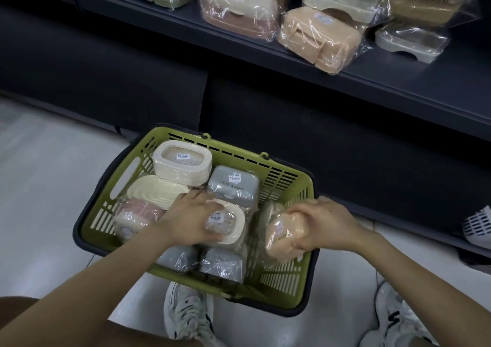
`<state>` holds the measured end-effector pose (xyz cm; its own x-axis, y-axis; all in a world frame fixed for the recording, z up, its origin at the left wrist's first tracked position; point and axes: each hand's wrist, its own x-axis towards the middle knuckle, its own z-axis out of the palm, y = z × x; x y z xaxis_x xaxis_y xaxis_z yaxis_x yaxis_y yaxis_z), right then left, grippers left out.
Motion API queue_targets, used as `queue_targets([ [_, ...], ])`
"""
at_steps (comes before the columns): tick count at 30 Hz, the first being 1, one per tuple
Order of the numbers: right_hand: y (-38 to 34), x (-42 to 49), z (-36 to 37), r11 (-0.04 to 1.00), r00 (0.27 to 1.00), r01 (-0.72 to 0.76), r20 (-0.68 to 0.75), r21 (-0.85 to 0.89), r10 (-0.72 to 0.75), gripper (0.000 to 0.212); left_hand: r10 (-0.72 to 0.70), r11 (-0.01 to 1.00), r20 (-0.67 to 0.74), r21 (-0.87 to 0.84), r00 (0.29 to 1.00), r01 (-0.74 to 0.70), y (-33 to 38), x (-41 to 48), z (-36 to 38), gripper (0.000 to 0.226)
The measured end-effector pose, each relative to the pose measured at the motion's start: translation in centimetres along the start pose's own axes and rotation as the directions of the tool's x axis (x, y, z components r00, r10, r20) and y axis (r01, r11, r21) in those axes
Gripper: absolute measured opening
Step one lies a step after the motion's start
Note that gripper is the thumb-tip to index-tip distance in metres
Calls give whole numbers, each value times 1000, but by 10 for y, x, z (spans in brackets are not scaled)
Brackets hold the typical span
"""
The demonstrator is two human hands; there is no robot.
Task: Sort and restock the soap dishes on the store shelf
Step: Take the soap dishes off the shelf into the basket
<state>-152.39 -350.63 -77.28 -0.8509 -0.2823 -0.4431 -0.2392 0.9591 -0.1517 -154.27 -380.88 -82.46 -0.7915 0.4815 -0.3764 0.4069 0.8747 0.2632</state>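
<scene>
As left hand (192,220) grips cream dish (235,223), right hand (325,225) half-hides peach dish (279,236).

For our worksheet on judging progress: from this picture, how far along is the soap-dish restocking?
Done: several wrapped dishes lie on the shelf. In hand: the left hand grips a cream-rimmed dish in the green basket; the right hand holds a peach dish over its right end. Left: several dishes, a grey dish among them, sit in the basket, unshelved.
</scene>
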Motion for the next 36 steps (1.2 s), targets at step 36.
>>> queue_targets([
  [36, 30, -21, -52, 987, 641, 10, -759, 159, 116, 40, 121, 978, -437, -103, 891, -183, 29, 19, -48, 63],
])
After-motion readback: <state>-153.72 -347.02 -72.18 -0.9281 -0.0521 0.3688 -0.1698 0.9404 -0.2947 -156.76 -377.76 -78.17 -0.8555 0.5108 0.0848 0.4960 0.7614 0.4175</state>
